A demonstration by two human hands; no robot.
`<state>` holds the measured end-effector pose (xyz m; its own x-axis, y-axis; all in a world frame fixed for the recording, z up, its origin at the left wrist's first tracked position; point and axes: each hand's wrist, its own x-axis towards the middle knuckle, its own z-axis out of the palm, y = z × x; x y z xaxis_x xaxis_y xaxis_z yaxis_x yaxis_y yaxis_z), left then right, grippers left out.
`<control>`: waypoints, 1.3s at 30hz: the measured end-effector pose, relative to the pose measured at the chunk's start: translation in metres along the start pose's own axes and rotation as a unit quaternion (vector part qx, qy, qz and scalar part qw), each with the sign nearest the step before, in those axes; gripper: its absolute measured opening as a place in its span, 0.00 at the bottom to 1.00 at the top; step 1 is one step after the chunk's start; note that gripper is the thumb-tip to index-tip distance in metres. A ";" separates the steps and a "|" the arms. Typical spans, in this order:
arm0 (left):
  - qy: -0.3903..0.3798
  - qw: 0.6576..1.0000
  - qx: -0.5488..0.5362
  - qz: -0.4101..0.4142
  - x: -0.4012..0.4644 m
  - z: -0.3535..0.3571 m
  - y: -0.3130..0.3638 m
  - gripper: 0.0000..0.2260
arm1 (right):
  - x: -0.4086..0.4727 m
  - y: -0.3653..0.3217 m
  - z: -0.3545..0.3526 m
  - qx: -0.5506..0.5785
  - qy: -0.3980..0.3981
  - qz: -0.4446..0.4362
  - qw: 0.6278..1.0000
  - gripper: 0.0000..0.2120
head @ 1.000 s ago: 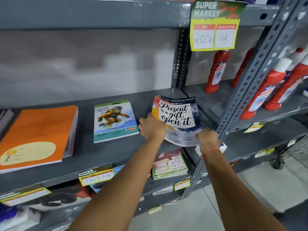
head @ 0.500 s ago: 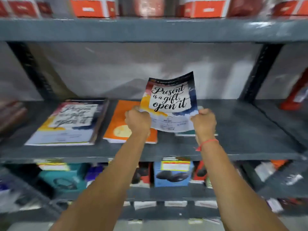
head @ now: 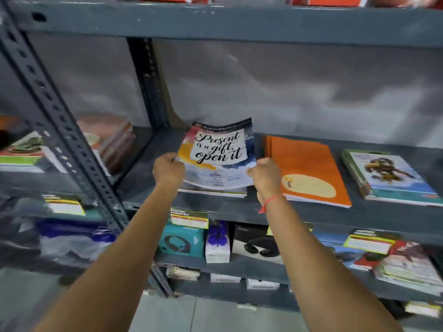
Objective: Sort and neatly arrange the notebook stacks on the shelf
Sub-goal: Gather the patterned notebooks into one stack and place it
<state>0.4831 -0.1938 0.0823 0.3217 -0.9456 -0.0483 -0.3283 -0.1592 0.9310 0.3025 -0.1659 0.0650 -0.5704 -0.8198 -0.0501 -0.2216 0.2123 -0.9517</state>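
Notebook (head: 218,152) tilted above stack (head: 213,191); left hand (head: 167,170), right hand (head: 265,174) each grip side edge.

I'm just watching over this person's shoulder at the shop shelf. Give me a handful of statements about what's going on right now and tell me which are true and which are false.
1. Both hands hold the "Present is a gift" notebook, the left hand and the right hand at its lower corners. True.
2. The orange notebook stack lies left of the held notebook. False: it lies to its right.
3. A red thread is tied round the right wrist. True.
4. The held notebook lies flat and let go on the shelf. False: it is tilted up, both hands gripping it, above a stack.
5. Boxes showing headphones sit on the shelf below. True.
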 end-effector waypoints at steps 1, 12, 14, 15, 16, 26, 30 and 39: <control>-0.011 1.000 -0.001 -0.002 0.007 -0.004 -0.007 0.15 | -0.004 0.004 0.007 -0.015 -0.008 0.005 1.000 0.07; -0.086 0.981 -0.168 -0.040 0.018 -0.013 -0.074 0.22 | -0.004 0.049 0.031 0.066 0.027 0.007 0.997 0.16; -0.109 0.968 -0.215 -0.070 0.021 -0.011 -0.076 0.23 | -0.004 0.052 0.032 0.138 0.006 0.053 0.989 0.23; -0.117 0.967 -0.212 -0.076 0.023 -0.010 -0.076 0.22 | -0.006 0.054 0.035 0.154 -0.014 0.061 0.986 0.24; -0.122 0.967 -0.209 -0.079 0.025 -0.009 -0.077 0.21 | -0.009 0.055 0.038 0.155 -0.041 0.060 0.985 0.25; -0.257 0.952 -0.162 0.039 0.043 -0.031 -0.112 0.30 | -0.014 0.074 0.016 0.156 -0.205 -0.029 0.966 0.33; -0.289 0.941 -0.171 0.042 0.051 -0.039 -0.130 0.32 | -0.018 0.087 0.004 0.140 -0.247 -0.057 0.957 0.31; -0.235 0.956 -0.155 0.078 0.048 -0.030 -0.130 0.26 | -0.017 0.088 0.017 0.137 -0.154 -0.039 0.978 0.31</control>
<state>0.5682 -0.2099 -0.0299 -0.1691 -0.9856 0.0093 -0.0377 0.0159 0.9992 0.3058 -0.1424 -0.0232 -0.2856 -0.9581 -0.0223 -0.0114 0.0266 -0.9996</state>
